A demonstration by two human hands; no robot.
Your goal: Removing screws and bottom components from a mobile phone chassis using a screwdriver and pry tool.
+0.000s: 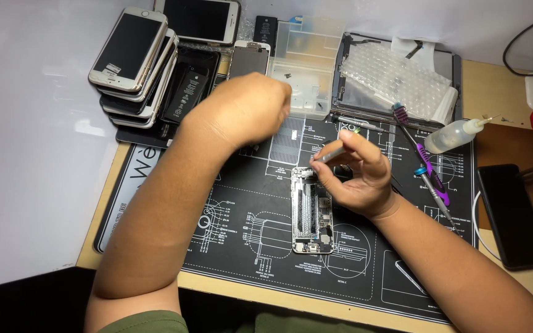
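An opened phone chassis (311, 211) lies face up on the black repair mat (248, 246), its inner parts showing. My right hand (356, 172) rests at the chassis's upper right corner, pinching a thin metal tool (330, 154) whose tip points down toward the phone's top edge. My left hand (242, 108) hovers higher up, near a clear plastic parts box (306, 58), its fingers curled together and blurred; whether it holds some small part I cannot tell.
A stack of phones (134, 61) sits at the top left beside a loose battery (186, 89). A purple-handled screwdriver (424, 160) and a small squeeze bottle (458, 135) lie to the right, with bubble wrap (396, 77) behind and a dark phone (513, 216) at the far right.
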